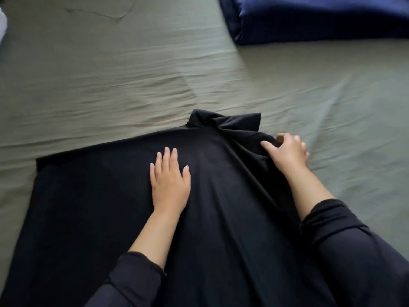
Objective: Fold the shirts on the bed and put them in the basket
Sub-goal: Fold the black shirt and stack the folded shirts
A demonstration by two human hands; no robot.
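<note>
A black shirt (93, 207) lies spread on the grey-green bed sheet (110, 85), its collar (223, 121) pointing away from me. My left hand (169, 182) rests flat on the shirt's middle with straight fingers. My right hand (286, 151) grips a bunched fold of the shirt's right shoulder, thumb and fingers curled round the cloth, and creases run down from there. The shirt's lower part runs out of view at the bottom. No basket shows in this view.
A dark blue satin pillow or folded cover (321, 18) lies at the far right of the bed. A sliver of something white (2, 25) shows at the left edge. Wrinkled sheet stretches beyond the collar and to both sides.
</note>
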